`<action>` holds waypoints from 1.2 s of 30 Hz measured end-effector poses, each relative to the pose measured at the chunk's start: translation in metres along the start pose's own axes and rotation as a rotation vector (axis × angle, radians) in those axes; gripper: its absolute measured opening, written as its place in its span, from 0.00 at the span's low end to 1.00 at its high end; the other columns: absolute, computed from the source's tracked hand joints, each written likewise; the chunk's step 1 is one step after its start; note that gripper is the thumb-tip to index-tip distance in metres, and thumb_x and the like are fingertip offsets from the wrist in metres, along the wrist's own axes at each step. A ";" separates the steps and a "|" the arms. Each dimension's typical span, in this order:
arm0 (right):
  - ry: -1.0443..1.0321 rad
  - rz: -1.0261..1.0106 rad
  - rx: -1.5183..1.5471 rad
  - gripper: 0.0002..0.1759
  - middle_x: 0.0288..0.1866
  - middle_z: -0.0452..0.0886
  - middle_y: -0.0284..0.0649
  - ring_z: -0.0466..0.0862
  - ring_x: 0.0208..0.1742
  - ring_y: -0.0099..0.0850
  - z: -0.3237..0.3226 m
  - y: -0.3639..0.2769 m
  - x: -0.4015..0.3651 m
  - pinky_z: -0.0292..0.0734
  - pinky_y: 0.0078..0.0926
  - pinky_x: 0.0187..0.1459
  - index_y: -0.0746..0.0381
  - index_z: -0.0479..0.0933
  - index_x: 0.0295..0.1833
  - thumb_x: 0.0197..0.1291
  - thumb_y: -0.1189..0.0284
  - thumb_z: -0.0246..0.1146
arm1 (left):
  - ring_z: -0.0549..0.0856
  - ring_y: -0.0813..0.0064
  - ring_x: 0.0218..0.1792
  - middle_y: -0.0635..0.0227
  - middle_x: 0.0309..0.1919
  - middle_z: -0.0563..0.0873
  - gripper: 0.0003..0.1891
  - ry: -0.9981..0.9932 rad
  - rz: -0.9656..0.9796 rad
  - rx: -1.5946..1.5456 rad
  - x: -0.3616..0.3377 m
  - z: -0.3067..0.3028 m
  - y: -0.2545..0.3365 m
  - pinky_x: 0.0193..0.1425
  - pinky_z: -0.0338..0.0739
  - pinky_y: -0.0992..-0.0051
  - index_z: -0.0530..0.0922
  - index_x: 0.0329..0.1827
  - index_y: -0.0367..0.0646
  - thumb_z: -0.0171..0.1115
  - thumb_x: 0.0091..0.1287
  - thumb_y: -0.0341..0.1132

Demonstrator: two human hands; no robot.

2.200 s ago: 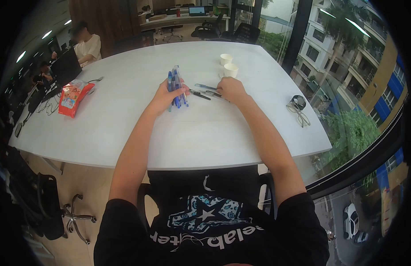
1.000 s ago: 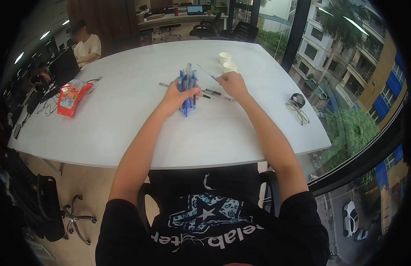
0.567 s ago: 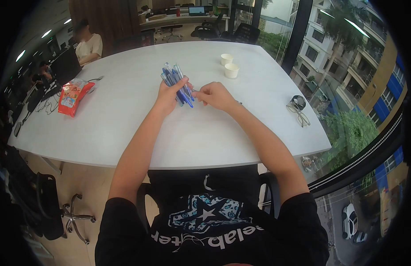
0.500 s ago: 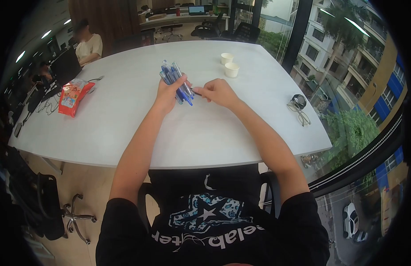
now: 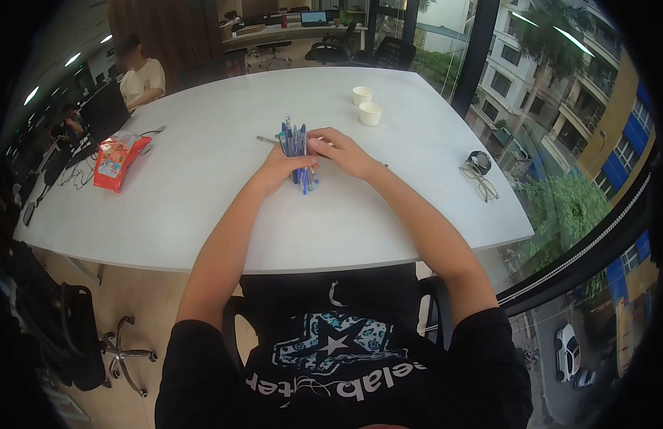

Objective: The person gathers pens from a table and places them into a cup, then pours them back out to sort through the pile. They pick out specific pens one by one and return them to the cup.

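Note:
A bundle of blue and clear pens stands nearly upright over the middle of the white table. My left hand is closed around it, the thumb crossing the front. My right hand rests against the right side of the bundle, its fingers curled at the upper part of the pens. One grey pen sticks out to the left behind my left hand. Beside my right wrist a thin dark tip shows; the rest is hidden under the hand.
Two paper cups stand beyond my right hand. A red snack packet lies at the left, with a spoon behind it. Glasses and a dark watch lie near the right edge. A person sits at the far left.
The pen bundle has turned from slanting to nearly upright and come slightly nearer and to the right. My right hand has moved left, against the bundle.

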State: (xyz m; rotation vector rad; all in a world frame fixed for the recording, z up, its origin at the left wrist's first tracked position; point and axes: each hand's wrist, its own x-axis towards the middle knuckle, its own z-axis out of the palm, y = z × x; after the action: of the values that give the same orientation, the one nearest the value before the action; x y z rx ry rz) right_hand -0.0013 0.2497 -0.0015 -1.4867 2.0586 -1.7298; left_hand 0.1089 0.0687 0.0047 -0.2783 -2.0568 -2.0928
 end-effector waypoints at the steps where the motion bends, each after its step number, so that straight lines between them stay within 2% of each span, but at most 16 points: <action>1: -0.005 0.025 0.022 0.38 0.53 0.86 0.41 0.82 0.44 0.27 0.006 -0.001 -0.002 0.78 0.28 0.43 0.67 0.79 0.67 0.71 0.43 0.68 | 0.88 0.73 0.40 0.66 0.40 0.88 0.13 -0.042 0.006 -0.010 0.000 -0.001 -0.001 0.50 0.83 0.69 0.81 0.48 0.41 0.75 0.67 0.33; 3: -0.022 0.044 0.038 0.40 0.55 0.84 0.40 0.81 0.44 0.26 0.014 -0.009 -0.004 0.78 0.28 0.43 0.66 0.76 0.70 0.70 0.43 0.71 | 0.89 0.73 0.38 0.66 0.40 0.88 0.13 -0.075 0.022 -0.024 0.001 -0.001 -0.004 0.47 0.84 0.70 0.82 0.48 0.40 0.75 0.66 0.33; 5: -0.251 0.185 0.206 0.39 0.47 0.82 0.36 0.81 0.43 0.24 0.017 -0.023 -0.001 0.78 0.26 0.43 0.63 0.75 0.67 0.65 0.46 0.77 | 0.88 0.73 0.35 0.66 0.38 0.87 0.11 -0.063 0.011 0.020 0.006 0.001 -0.007 0.43 0.83 0.71 0.82 0.47 0.41 0.75 0.67 0.32; 6: -0.255 0.233 0.213 0.44 0.47 0.81 0.35 0.81 0.45 0.22 0.017 -0.029 0.002 0.79 0.26 0.46 0.62 0.69 0.78 0.66 0.50 0.76 | 0.87 0.74 0.34 0.67 0.35 0.86 0.10 -0.039 0.025 0.023 0.004 0.007 -0.001 0.40 0.83 0.71 0.82 0.44 0.41 0.75 0.65 0.31; 10: -0.256 0.297 0.301 0.41 0.49 0.83 0.36 0.83 0.47 0.24 0.015 -0.048 0.005 0.81 0.26 0.47 0.63 0.72 0.76 0.65 0.54 0.78 | 0.87 0.75 0.33 0.68 0.34 0.86 0.13 -0.026 0.053 0.167 0.005 0.011 -0.001 0.40 0.83 0.71 0.80 0.44 0.42 0.75 0.59 0.25; 12: -0.154 0.192 0.249 0.32 0.49 0.87 0.38 0.86 0.50 0.26 0.020 -0.053 0.002 0.83 0.27 0.52 0.65 0.79 0.68 0.63 0.61 0.78 | 0.87 0.75 0.37 0.68 0.37 0.87 0.15 -0.052 -0.035 0.238 0.005 0.016 -0.007 0.41 0.83 0.71 0.79 0.44 0.42 0.76 0.56 0.24; 16: -0.125 0.221 0.246 0.20 0.47 0.89 0.42 0.88 0.55 0.29 0.024 -0.044 -0.004 0.84 0.28 0.58 0.67 0.85 0.55 0.62 0.67 0.77 | 0.88 0.75 0.42 0.65 0.41 0.87 0.19 -0.004 -0.008 0.232 -0.001 0.025 -0.013 0.43 0.83 0.71 0.80 0.48 0.39 0.78 0.55 0.26; 18: 0.033 0.023 0.295 0.11 0.44 0.91 0.43 0.90 0.47 0.28 0.036 -0.041 -0.009 0.85 0.29 0.55 0.66 0.85 0.43 0.61 0.71 0.76 | 0.87 0.73 0.49 0.64 0.44 0.87 0.25 -0.075 -0.116 0.188 -0.008 0.023 -0.009 0.49 0.84 0.69 0.81 0.56 0.39 0.81 0.55 0.29; 19: 0.033 0.021 0.291 0.11 0.44 0.91 0.43 0.90 0.47 0.28 0.036 -0.042 -0.011 0.85 0.29 0.55 0.66 0.85 0.43 0.61 0.71 0.76 | 0.87 0.73 0.49 0.64 0.44 0.87 0.25 -0.076 -0.112 0.187 -0.014 0.028 -0.003 0.49 0.84 0.69 0.81 0.56 0.39 0.81 0.55 0.29; 21: 0.057 0.038 0.363 0.08 0.40 0.90 0.43 0.90 0.43 0.28 0.040 -0.042 -0.013 0.85 0.28 0.51 0.66 0.83 0.42 0.61 0.74 0.72 | 0.87 0.70 0.52 0.63 0.46 0.87 0.31 0.008 0.138 0.335 -0.027 0.033 0.003 0.55 0.83 0.65 0.82 0.63 0.40 0.83 0.55 0.31; 25: 0.126 0.156 0.450 0.06 0.35 0.89 0.41 0.89 0.37 0.27 0.013 -0.066 -0.003 0.84 0.27 0.44 0.65 0.80 0.40 0.61 0.75 0.70 | 0.85 0.75 0.54 0.65 0.51 0.89 0.43 -0.058 0.236 0.620 -0.029 -0.009 -0.025 0.62 0.81 0.67 0.76 0.76 0.47 0.87 0.54 0.34; 27: 0.145 0.083 0.458 0.06 0.31 0.86 0.39 0.86 0.33 0.26 -0.005 -0.067 0.004 0.80 0.27 0.39 0.65 0.79 0.40 0.62 0.75 0.68 | 0.85 0.80 0.45 0.72 0.44 0.88 0.35 -0.090 0.256 0.552 -0.029 -0.037 -0.013 0.53 0.81 0.73 0.82 0.67 0.46 0.87 0.56 0.35; 29: 0.151 0.144 0.438 0.05 0.31 0.85 0.39 0.86 0.33 0.26 -0.011 -0.068 -0.004 0.79 0.26 0.38 0.64 0.78 0.40 0.62 0.76 0.68 | 0.80 0.86 0.35 0.79 0.37 0.85 0.25 -0.013 0.080 0.514 -0.031 -0.066 -0.005 0.42 0.76 0.80 0.84 0.58 0.45 0.85 0.59 0.34; 31: 0.147 0.179 0.407 0.04 0.30 0.85 0.38 0.85 0.32 0.25 -0.014 -0.057 -0.012 0.79 0.26 0.38 0.64 0.78 0.39 0.61 0.77 0.67 | 0.76 0.88 0.30 0.81 0.31 0.81 0.18 0.098 0.090 0.564 -0.022 -0.092 -0.005 0.38 0.72 0.83 0.84 0.55 0.44 0.80 0.64 0.29; 33: 0.070 0.295 0.278 0.04 0.30 0.84 0.38 0.85 0.31 0.25 -0.010 -0.052 -0.029 0.78 0.26 0.38 0.64 0.78 0.38 0.61 0.77 0.67 | 0.76 0.88 0.30 0.80 0.30 0.81 0.14 0.132 0.082 0.555 -0.005 -0.126 -0.016 0.37 0.71 0.83 0.83 0.54 0.44 0.76 0.68 0.30; 36: 0.039 0.251 0.326 0.09 0.31 0.82 0.42 0.82 0.31 0.30 -0.031 -0.049 -0.014 0.78 0.31 0.38 0.63 0.74 0.45 0.63 0.77 0.67 | 0.75 0.87 0.29 0.78 0.29 0.81 0.09 0.211 0.025 0.489 0.021 -0.156 -0.024 0.35 0.70 0.82 0.82 0.54 0.44 0.69 0.74 0.31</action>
State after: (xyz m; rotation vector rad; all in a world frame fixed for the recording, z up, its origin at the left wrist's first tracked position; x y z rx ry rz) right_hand 0.0178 0.2867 0.0413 -1.0608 1.7780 -1.8878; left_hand 0.0827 -0.0873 -0.0152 -0.0062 -2.3222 -1.4633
